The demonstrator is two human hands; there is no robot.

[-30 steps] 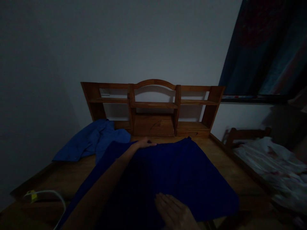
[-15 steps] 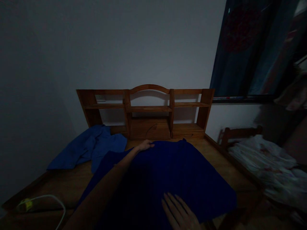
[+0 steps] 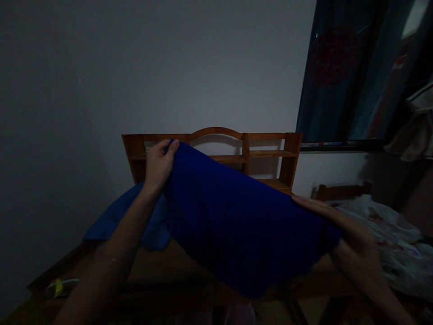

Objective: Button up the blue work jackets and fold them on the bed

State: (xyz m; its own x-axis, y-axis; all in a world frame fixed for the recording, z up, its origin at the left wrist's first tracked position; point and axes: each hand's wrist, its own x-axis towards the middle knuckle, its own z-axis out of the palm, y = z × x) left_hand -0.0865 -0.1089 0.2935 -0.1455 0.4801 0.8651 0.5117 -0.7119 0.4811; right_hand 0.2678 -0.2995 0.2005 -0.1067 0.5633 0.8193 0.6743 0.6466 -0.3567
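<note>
A dark blue cloth (image 3: pixel 233 216), perhaps a garment, hangs stretched in the air between my two hands above the wooden desk. Its upper left corner is pinched between the thumb and fingers of my left hand (image 3: pixel 159 163), in front of the shelf. My right hand (image 3: pixel 348 234) is lower and closer to me, gripping the cloth's right end. The upper edge slopes down from left to right. Behind my left forearm, a lighter blue cloth (image 3: pixel 111 214) lies crumpled on the desk.
A wooden shelf unit (image 3: pixel 216 131) stands against the wall at the desk's back. At the left front of the desktop (image 3: pixel 149 266) is a pale cable with a yellow part (image 3: pixel 58 287). White plastic bags (image 3: pixel 395 239) lie at the right, below a dark window (image 3: pixel 338 67).
The dark blue cloth, flat on the desk before, is now lifted. My left hand has risen with its corner; my right hand has moved right and taken hold of the other end.
</note>
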